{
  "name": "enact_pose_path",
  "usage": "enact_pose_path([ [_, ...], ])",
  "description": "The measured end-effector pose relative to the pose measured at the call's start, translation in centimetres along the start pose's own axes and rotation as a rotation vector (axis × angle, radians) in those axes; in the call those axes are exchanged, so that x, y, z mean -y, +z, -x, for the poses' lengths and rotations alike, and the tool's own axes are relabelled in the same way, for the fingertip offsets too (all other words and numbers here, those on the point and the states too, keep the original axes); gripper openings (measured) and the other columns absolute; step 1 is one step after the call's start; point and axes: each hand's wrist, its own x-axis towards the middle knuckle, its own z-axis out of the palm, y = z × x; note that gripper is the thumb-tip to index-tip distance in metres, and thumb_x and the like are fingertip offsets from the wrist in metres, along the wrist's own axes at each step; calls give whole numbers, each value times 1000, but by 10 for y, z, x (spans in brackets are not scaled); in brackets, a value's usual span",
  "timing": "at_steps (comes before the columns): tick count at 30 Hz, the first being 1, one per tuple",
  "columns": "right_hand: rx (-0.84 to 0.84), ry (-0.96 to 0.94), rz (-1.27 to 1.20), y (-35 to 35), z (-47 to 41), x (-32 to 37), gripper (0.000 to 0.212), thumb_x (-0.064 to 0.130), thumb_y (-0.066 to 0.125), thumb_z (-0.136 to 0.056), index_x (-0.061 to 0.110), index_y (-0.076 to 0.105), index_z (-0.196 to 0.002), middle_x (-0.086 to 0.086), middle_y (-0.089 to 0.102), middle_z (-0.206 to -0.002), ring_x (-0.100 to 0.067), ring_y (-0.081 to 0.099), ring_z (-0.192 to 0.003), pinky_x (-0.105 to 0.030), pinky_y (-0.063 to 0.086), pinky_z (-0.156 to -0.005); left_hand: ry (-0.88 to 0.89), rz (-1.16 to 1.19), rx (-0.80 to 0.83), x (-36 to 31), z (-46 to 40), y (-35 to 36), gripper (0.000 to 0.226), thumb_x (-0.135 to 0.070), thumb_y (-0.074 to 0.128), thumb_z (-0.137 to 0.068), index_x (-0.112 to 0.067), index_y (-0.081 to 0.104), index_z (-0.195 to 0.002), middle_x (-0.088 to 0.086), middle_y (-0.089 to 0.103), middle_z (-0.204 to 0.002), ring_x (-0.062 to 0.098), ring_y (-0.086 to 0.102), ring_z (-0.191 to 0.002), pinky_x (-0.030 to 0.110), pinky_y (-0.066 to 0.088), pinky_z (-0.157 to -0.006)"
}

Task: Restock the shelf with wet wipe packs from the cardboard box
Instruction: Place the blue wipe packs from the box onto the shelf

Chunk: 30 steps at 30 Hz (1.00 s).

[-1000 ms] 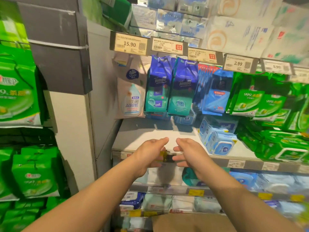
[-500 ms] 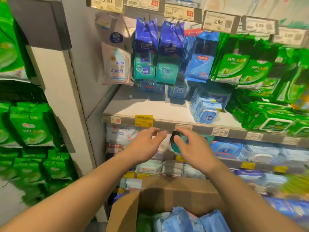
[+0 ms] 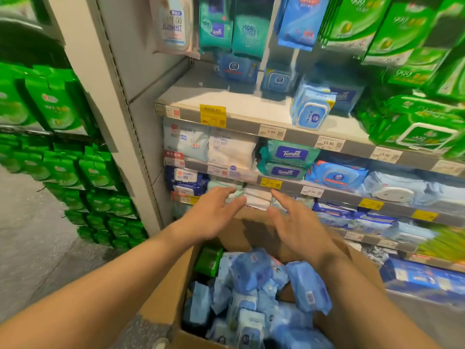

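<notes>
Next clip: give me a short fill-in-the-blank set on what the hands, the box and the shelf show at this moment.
1. Both the left hand and the right hand are open and hold ____.
2. The brown cardboard box below them holds mostly ____ wet wipe packs.
3. One lone ____ pack sits at the box's far left corner.
4. The yellow price tag hangs on the shelf's front ____.

Missing words: nothing; blue; green; edge
</notes>
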Motion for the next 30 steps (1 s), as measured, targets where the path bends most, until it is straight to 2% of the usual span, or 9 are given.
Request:
enact_pose_path([
  [7, 158, 60, -49, 44, 29, -45, 55, 48, 46, -104, 27, 43, -155, 2, 44, -159, -19, 40, -147, -31, 31, -118, -182, -52, 29, 42, 36, 57, 82, -78, 28, -94, -20, 52, -147, 1, 57, -146, 20, 51, -136, 38, 42, -111],
  [10, 215, 113, -122, 68, 41, -60, 55, 51, 46, -104, 34, 39, -156, 1, 40, -161, -21, 37, -149, -37, 34, -119, -282, -20, 64, 54, 45, 77, 65, -62, 36, -104, -19, 48, -151, 2, 53, -152, 20, 48, -138, 32, 38, -107],
  [15, 236, 232, -345, 108, 56, -68, 45, 40, 51, -105, 29, 51, -149, 6, 51, -153, -15, 41, -145, -16, 33, -108, -388, -12, 103, 77, 46, 104, 57, -55, 35, -107, -22, 44, -153, 4, 48, -156, 23, 47, -140, 32, 37, -105],
  [17, 257, 304, -428, 127, 60, -67, 42, 37, 51, -106, 30, 54, -147, -2, 56, -149, -20, 47, -139, -18, 42, -98, -430, -4, 106, 85, 46, 110, 56, -53, 35, -108, -23, 43, -154, 3, 46, -157, 24, 47, -139, 31, 37, -106],
  [21, 279, 448, -555, 178, 56, -68, 34, 40, 52, -104, 38, 61, -136, 12, 62, -134, 2, 58, -105, -9, 42, -82, -476, 27, 106, 107, 43, 118, 55, -50, 34, -109, -21, 41, -155, 2, 42, -159, 22, 43, -143, 34, 34, -114],
  [22, 285, 493, -602, 191, 54, -67, 30, 44, 53, -102, 42, 64, -130, 13, 63, -132, 1, 60, -104, -13, 47, -87, -481, 30, 98, 113, 41, 121, 55, -50, 34, -109, -21, 42, -155, 2, 43, -159, 22, 42, -144, 35, 34, -114],
  [25, 323, 708, -764, 235, 47, -67, 13, 55, 57, -93, 48, 65, -99, 10, 67, -126, -15, 67, -107, -45, 58, -95, -496, 57, 53, 129, 37, 131, 49, -43, 35, -111, -20, 47, -152, 1, 48, -156, 21, 44, -142, 31, 35, -110],
  [28, 337, 854, -953, 273, 35, -64, 8, 37, 57, -102, 36, 63, -97, -2, 70, -116, -21, 70, -100, -42, 60, -88, -505, 139, 36, 147, 36, 142, 44, -38, 36, -111, -20, 51, -149, -1, 53, -150, 19, 48, -138, 28, 37, -106],
  [30, 354, 989, -1122, 298, 25, -63, 10, 28, 54, -105, 23, 63, -102, -9, 68, -114, -26, 69, -100, -38, 59, -81, -534, 251, 22, 162, 36, 148, 41, -38, 37, -111, -24, 53, -146, -1, 58, -144, 19, 53, -134, 36, 43, -111],
])
